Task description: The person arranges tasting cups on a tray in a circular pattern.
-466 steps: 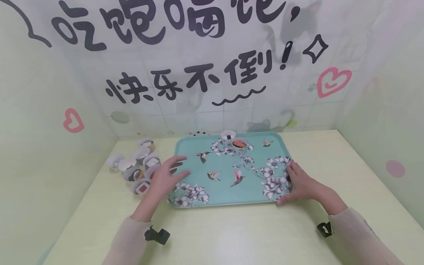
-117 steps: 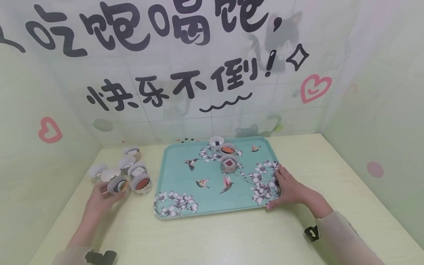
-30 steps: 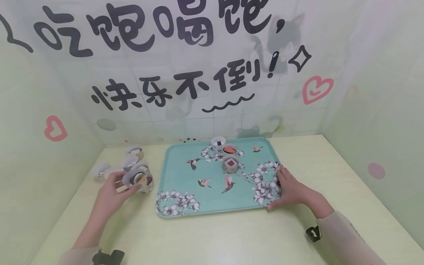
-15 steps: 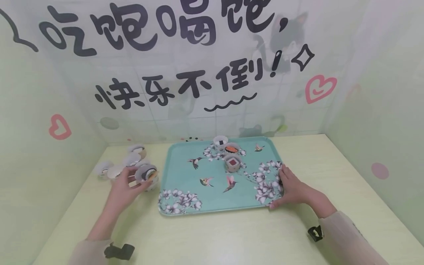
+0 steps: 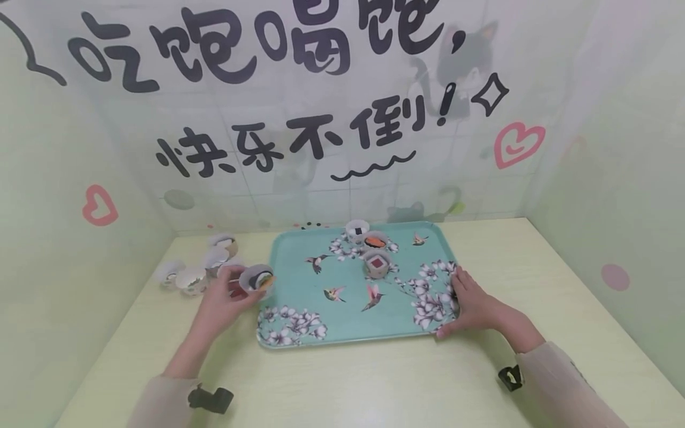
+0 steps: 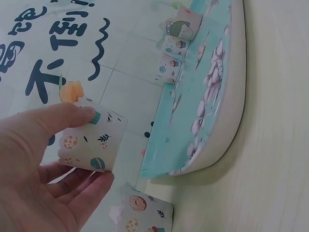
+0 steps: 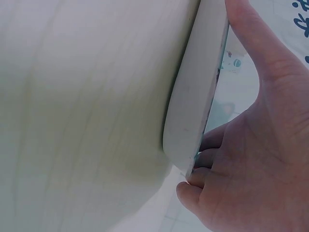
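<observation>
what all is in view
Tray: one, floral turquoise, centre
Table: one, pale yellow, under tray
Held cup: one, pale, by tray's left edge
Tray cups: three, pale, far middle
Other cups: at least four, pale, left of tray
Walls: three, pale, around table
Lettering: two rows, black, back wall
Hearts: two, pink, left and back walls
Cat drawings: at least two, grey, back wall
Spots: several, mixed colours, walls
Sleeves: two, beige, on arms
Wrist mounts: two, black, at cuffs
Left hand: one, gripping held cup
Right hand: one, tray's right edge
</observation>
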The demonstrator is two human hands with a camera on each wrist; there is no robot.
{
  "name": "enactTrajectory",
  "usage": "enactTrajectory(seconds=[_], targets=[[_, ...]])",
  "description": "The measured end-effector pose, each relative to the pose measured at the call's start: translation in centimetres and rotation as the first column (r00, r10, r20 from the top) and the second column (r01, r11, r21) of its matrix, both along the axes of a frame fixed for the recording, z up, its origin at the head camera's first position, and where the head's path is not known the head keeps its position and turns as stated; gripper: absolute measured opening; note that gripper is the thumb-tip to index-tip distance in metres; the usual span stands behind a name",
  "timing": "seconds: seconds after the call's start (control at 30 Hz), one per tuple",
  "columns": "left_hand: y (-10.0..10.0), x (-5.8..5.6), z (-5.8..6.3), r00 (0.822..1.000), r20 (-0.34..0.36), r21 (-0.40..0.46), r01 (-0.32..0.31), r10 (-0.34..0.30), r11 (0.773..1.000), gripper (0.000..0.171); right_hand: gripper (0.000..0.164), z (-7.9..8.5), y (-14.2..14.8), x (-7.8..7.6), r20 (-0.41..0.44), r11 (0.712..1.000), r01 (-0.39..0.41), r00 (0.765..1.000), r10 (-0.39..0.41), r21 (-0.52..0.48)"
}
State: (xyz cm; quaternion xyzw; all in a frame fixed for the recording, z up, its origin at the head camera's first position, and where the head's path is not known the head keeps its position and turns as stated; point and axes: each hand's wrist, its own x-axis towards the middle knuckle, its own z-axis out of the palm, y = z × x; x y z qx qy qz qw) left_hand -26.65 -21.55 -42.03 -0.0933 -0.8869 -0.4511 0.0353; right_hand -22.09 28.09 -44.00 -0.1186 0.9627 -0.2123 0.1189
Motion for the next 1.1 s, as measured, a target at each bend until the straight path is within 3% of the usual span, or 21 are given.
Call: enactTrajectory(seconds=[0.2,0.53,0.73,1.1], targets=[[1.0,-0.1,0.1,0.999,0.030,0.043,0.036,-0.037,0.998,0.058,0.139,0.0,0.0,0.0,-0.003,1.000,-0.003,1.000,0.003,0.006],[2.2,-0.8,0.2,0.999,0.032,-0.001,0.039,-0.039,0.999,0.058,0.140,-0.3,0.0,-0.1,0.002,1.000,0.002,1.000,-0.002,0.005],[3.1,-1.0,-0.1,0.997,0.074,0.003,0.030,-0.030,1.000,0.061,0.140,-0.3,0.1,-0.1,0.003,1.000,0.002,1.000,-0.002,0.009],[4.9,-1.3,-0.4,0.994,0.088,-0.020,0.059,-0.057,0.998,0.062,0.139,-0.1,0.1,-0.1,0.018,1.000,-0.001,1.000,0.001,0.001]])
